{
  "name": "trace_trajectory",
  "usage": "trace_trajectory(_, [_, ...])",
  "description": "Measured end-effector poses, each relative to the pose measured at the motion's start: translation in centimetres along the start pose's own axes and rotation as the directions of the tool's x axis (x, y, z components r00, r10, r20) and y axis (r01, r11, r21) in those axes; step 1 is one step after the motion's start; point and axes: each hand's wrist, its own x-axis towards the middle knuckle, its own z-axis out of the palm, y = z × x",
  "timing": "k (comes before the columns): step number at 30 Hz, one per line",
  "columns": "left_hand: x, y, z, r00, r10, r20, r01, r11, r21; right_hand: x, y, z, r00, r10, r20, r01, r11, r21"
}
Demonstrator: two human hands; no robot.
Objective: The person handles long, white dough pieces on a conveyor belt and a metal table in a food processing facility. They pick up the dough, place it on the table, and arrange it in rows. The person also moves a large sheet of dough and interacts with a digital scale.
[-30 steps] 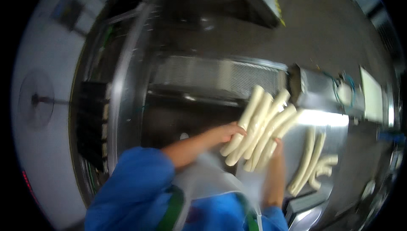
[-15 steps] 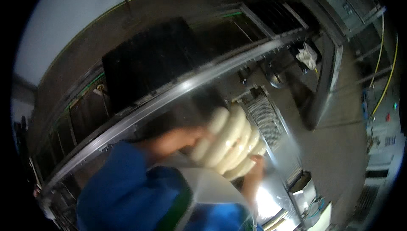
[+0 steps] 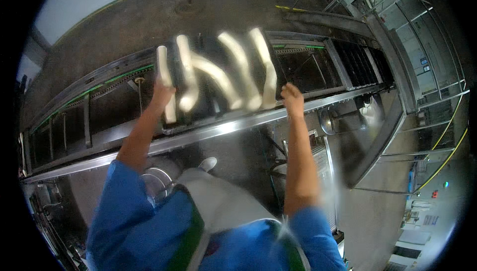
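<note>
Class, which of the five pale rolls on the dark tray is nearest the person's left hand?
The leftmost roll: the left hand covers part of its middle. The other four rolls lie farther right on the dark tray, clear of that hand.

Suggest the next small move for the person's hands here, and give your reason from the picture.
Probably, the right hand should nudge the upper end of the middle pale roll rightward: that roll slants, its upper end seeming to meet the second roll from the left, while the right hand looks empty and the left hand is at the leftmost roll.
</note>
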Motion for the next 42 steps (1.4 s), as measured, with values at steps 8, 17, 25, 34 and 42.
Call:
trace_trajectory(8, [-1.8,-4.9,6.5,0.914,0.385,-0.126,-0.369,0.920,0.132,-16.8,7.4,-6.3,0.939,0.325,0.113,-0.340,0.926,0.165])
trace_trajectory(17, [21.9,-7.0,8.8,0.929,-0.370,0.009,0.177,0.422,-0.889,-35.1,13.4,-16.4,0.728,0.669,-0.150,-0.518,0.680,0.518])
trace_trajectory(25, [16.5,5.0,18.1,0.814,0.237,-0.531,-0.456,0.827,-0.330,-53.5,25.7,-25.2,0.641,0.639,-0.426,-0.354,0.738,0.575])
trace_trajectory(34, [11.8,6.9,16.5,0.997,-0.018,-0.078,0.011,0.996,-0.085,-52.7,17.1,-24.3,0.541,0.666,-0.514,-0.192,0.693,0.695])
trace_trajectory(42, [5.7,3.9,17.7,0.810,0.577,0.109,-0.563,0.816,-0.132,-55.7,16.0,-22.5,0.405,0.687,-0.604,-0.222,0.714,0.663])
